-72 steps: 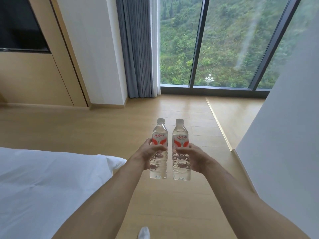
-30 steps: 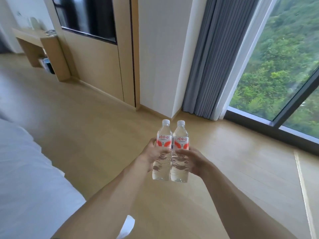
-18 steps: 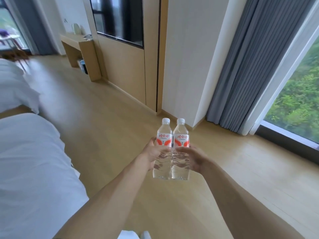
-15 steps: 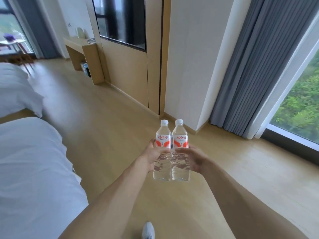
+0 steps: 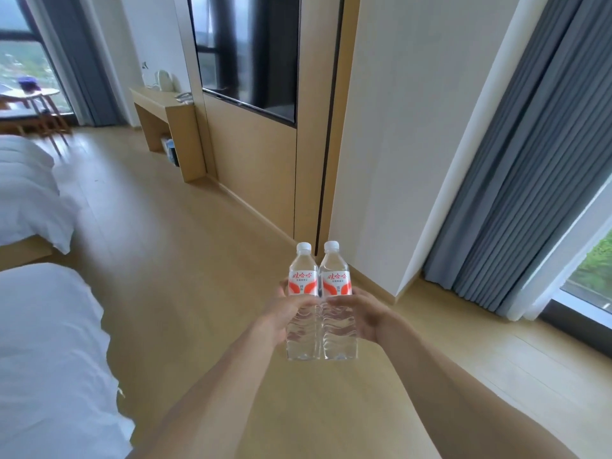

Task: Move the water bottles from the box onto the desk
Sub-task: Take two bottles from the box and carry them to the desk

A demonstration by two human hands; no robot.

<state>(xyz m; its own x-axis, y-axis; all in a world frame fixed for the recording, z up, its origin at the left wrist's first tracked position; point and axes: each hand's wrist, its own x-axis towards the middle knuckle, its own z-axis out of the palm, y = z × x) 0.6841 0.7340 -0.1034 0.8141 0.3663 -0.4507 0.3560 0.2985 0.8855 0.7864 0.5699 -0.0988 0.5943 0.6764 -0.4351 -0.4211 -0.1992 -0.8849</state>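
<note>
Pale wood flooring [image 5: 185, 260] runs the length of a hotel room toward the bench [image 5: 162, 104], a low wooden desk against the far wall at upper left, beside a dark wall-mounted screen [image 5: 248, 51]. A person carries two sealed water bottles upright at chest height, side by side and touching. The left hand [image 5: 281, 313] wraps the left bottle [image 5: 302, 293] around its ribbed lower body; the right hand [image 5: 367, 313] wraps the right bottle [image 5: 337, 293] the same way, so each grip is full. Both bottles stand with long axes vertical, white caps up and red labels toward the camera. From the grip, the bench lies ahead and well to the left, well apart from the bottles, with a white kettle [image 5: 163, 80] already on its top. White bedding [image 5: 49, 342] borders the route on the left; grey curtains [image 5: 530, 180] hang at right. The left hand is judged the nearer to the bench, so the carry likely swings leftward across open floor. The box is not in view.
</note>
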